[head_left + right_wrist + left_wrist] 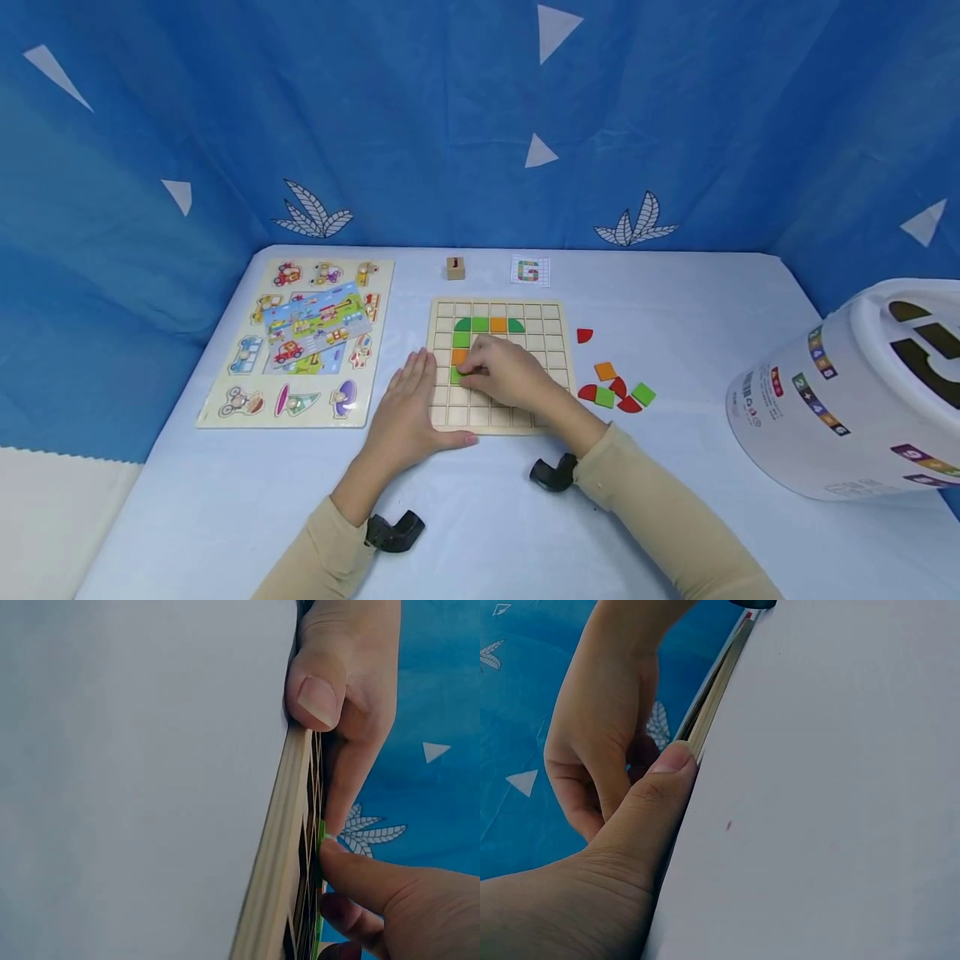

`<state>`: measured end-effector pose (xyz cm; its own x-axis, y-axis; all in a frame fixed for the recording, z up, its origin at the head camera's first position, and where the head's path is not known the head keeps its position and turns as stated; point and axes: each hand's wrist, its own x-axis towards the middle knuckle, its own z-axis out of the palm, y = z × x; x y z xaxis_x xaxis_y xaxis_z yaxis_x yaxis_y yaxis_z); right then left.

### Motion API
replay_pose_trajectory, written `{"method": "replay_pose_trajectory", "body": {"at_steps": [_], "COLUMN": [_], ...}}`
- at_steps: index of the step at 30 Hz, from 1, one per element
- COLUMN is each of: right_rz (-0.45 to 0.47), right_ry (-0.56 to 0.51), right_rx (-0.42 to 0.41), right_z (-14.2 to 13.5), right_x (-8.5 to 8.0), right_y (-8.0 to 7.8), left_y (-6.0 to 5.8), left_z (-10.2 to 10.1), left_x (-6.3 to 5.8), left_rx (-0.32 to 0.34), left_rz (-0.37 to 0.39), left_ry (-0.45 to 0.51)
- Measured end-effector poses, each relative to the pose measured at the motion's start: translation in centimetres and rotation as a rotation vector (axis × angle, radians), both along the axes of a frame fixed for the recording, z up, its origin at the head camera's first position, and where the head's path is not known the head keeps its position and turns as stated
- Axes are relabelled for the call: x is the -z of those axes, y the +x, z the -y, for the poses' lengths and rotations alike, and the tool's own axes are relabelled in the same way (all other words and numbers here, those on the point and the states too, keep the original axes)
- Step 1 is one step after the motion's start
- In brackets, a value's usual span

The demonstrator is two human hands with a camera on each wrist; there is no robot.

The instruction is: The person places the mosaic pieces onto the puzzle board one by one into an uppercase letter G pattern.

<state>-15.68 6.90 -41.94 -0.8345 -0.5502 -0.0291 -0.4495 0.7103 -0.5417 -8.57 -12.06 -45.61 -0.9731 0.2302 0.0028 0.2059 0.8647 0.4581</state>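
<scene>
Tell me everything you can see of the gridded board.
The gridded board is pale and looks wooden, squarish, with thin lines dividing it into small cells. It lies flat on the white tabletop, in front of the person. Green and orange tiles fill part of a row and a column. The left hand touches its left and near edges; the right hand is over it, apparently pinching a green tile.

Curtained play corner — blue drape (420, 125), puzzle board (318, 418)

The gridded board (546, 343) is touched by the left hand (405, 422); a green tile (454, 377) is pinched by the right hand (507, 372).
</scene>
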Motion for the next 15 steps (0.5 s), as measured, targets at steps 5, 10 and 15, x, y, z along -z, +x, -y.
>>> {"method": "replay_pose_trajectory", "body": {"at_steps": [5, 10, 15], "right_rz": [0.023, 0.042, 0.04], "right_ry": [0.001, -0.014, -0.003], "right_rx": [-0.004, 0.087, 0.195], "right_z": [-1.0, -3.5, -7.4], "right_x": [-0.6, -1.3, -1.9], "right_y": [0.3, 0.3, -0.7], "left_y": [0.0, 0.0, -0.1], "left_z": [0.0, -0.1, -0.1], "left_x": [0.1, 0.2, 0.2], "left_rx": [-0.01, -0.013, -0.013], "left_rz": [-0.001, 0.008, 0.014], "left_ry": [0.003, 0.003, 0.009]}}
